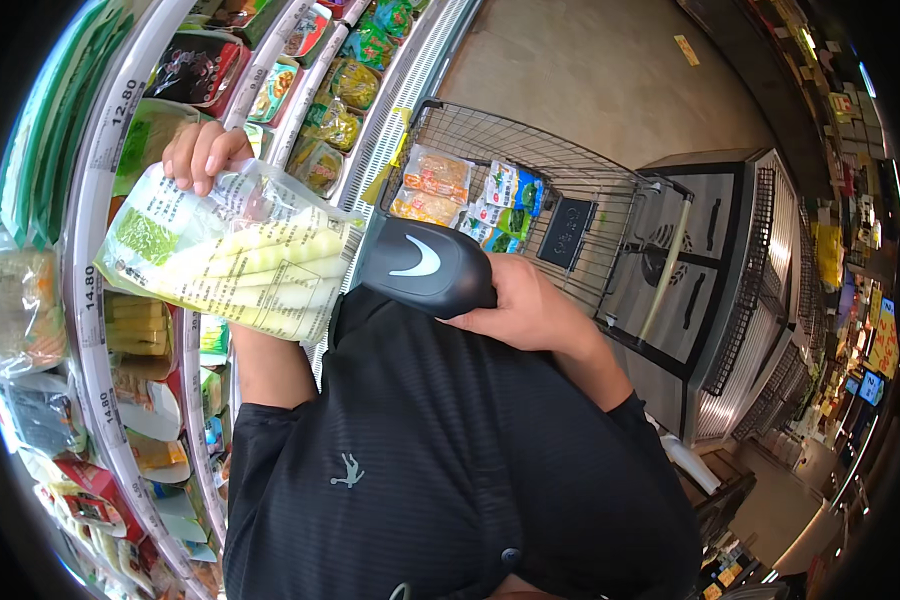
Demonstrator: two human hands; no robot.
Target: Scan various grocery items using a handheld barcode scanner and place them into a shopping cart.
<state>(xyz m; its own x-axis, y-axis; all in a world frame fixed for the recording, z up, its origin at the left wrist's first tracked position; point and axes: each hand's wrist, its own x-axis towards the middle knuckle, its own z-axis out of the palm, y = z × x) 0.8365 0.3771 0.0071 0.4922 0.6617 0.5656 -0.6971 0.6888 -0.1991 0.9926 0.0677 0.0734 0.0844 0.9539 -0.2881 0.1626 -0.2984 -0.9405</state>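
Note:
My left hand (206, 154) grips the top edge of a clear, printed plastic pack of pale yellow-green stalks (262, 262), like peeled bamboo shoots, tilted in front of the shelves. My right hand (521, 300) is closed around the end of a rounded black plastic object with a pale crescent mark (427, 262); its exact kind cannot be told, and most of the fingers are hidden. Beyond that hand stands a wire shopping cart (570, 157). In it lie orange-and-clear food packs (439, 176) and several blue, green and white packets (514, 187).
Chilled shelves (94, 225) with price strips and packaged foods run along the left. A grey display unit with wire racks (720, 285) stands right of the cart. Concrete floor (570, 75) shows beyond, with a yellow sticker (686, 50) on it.

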